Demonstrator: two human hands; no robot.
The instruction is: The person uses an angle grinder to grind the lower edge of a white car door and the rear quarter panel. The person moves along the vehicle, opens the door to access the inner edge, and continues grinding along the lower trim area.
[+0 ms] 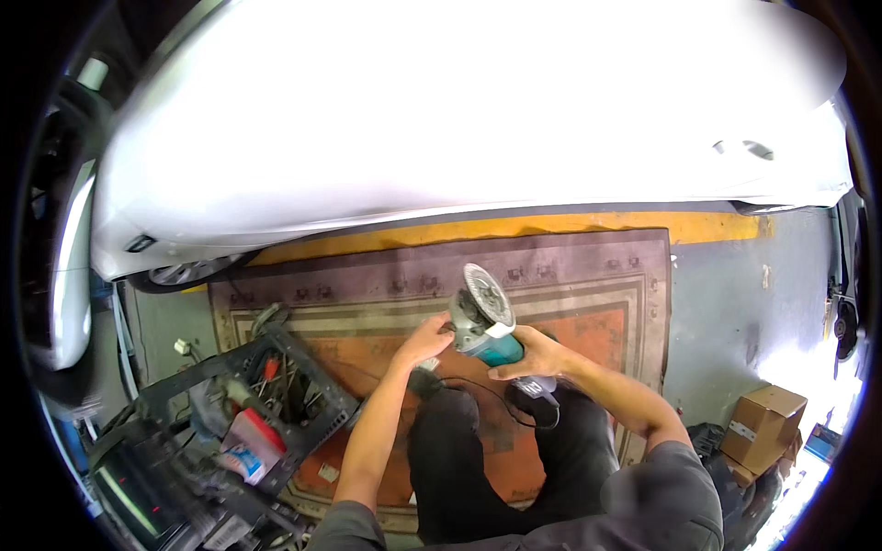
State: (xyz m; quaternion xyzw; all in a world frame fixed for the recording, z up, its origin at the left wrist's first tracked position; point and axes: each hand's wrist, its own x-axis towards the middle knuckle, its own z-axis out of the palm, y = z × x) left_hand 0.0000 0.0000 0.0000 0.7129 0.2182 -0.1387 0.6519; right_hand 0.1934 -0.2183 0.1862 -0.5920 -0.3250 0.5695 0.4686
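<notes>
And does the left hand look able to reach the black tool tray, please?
Probably yes: the right hand supports the grinder, and nothing bulky shows between the left hand and the tray.

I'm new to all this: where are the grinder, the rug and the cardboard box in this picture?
Grinder [501,351]: head view, on its teal body.
Rug [367,354]: head view, on a bare part of its orange middle field.
Cardboard box [761,430]: head view, on its side.
</notes>
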